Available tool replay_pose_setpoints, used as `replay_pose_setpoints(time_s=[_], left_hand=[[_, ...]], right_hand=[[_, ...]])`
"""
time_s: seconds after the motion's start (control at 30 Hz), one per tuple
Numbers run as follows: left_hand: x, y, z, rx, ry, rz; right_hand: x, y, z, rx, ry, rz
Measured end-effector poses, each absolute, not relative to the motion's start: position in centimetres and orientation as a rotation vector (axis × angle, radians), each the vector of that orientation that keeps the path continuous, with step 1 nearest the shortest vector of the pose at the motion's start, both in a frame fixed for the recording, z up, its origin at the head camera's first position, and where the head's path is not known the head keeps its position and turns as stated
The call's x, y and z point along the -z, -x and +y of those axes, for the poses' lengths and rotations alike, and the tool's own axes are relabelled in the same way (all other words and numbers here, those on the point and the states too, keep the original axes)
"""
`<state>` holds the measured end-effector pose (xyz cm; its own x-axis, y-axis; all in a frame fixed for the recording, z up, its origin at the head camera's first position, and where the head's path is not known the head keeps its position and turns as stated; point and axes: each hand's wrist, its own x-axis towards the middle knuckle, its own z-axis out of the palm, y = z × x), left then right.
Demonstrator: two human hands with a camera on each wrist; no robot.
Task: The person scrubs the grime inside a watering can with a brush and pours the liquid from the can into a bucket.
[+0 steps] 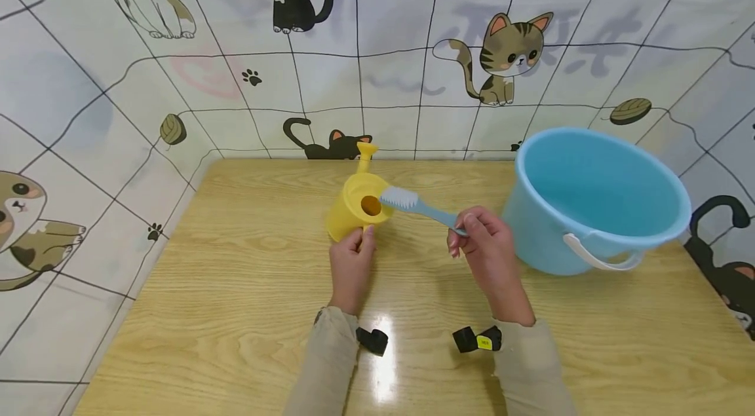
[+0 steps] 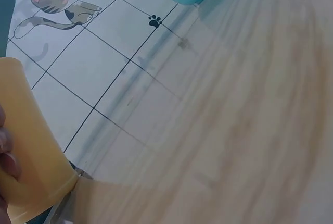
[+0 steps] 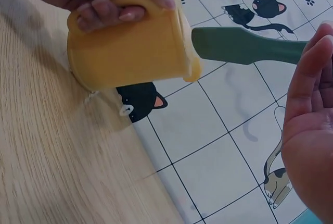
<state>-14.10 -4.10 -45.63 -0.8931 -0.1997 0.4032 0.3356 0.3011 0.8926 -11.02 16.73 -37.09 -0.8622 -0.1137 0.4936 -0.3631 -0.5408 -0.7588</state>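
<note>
A yellow toy watering can [image 1: 348,209] stands near the middle back of the table, its spout pointing to the far wall. My left hand [image 1: 351,268] grips its handle; in the right wrist view, fingers [image 3: 99,11] curl through that handle. My right hand [image 1: 486,252] pinches the handle end of a blue brush [image 1: 436,211] with white bristles. The bristle head hangs over the rim beside the can's round opening, bristles facing up and left. In the right wrist view the brush's back [image 3: 223,46] lies close to the can's top; whether they touch I cannot tell.
A large light-blue bucket [image 1: 566,226] with a white handle [image 1: 601,262] stands at the right of the wooden table [image 1: 236,311]. Behind and at the sides rises a cloth [image 1: 389,75] printed with cats and grid lines. Dark straps sit at both wrists.
</note>
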Motion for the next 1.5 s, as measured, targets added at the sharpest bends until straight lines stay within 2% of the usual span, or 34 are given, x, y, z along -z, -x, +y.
replay_pose_setpoints(time_s=[0.33,0.6,0.97,1.2,1.5], left_hand=[[45.4,13.9,-3.6,1.582,0.176,-2.167],[45.8,13.8,-3.2,1.762,0.174,-2.177],[45.9,13.6,-3.3,1.616,0.190,-2.196],[46.1,13.6,-3.2,1.638,0.222,-2.203],[46.2,13.7,-3.3,1.699,0.240,-2.186]], right_hand=[[37.6,11.1,16.3,-2.600,-0.863,-1.450],[37.2,10.9,16.0,-2.650,-0.727,-1.578],[37.4,10.5,15.4,-2.143,-0.493,-1.784],[36.7,10.0,14.2,-2.107,-0.458,-1.635],[37.5,10.3,14.1,-2.094,-0.502,-1.764]])
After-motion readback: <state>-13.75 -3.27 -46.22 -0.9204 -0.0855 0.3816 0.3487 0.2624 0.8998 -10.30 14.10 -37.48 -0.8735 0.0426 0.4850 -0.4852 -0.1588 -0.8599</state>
